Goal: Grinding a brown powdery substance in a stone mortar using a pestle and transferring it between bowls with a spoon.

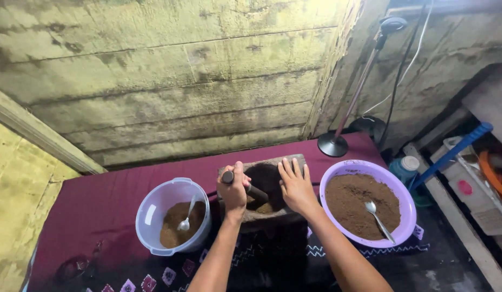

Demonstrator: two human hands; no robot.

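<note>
The left hand [234,187] is gripping a dark pestle [246,185], fingers wrapped tight around its upper end, and the pestle is slanting down to the right into the hollow of a stone mortar [267,186] that is sitting at the middle of the table, between two bowls. The right hand [296,185] is lying flat and open on the mortar's right rim — fingers spread, pointing away from the person, holding nothing. A little brown powder [264,207] is showing at the bottom of the hollow, just beside the pestle's lower end. To the left of the mortar, a pale translucent bowl [153,208] is sitting near the left hand, partly filled with brown powder, with a metal spoon [186,217] leaning in it. To the right, a wider purple bowl [406,216] is resting close by the right forearm — it is holding a larger heap of the same brown powder and a second spoon [377,218] lying across it. Everything is standing on a dark maroon cloth [99,208] with a patterned near edge. Behind the purple bowl, a lamp stand with a round base [333,144] is rising against the stained concrete wall [170,81].
</note>
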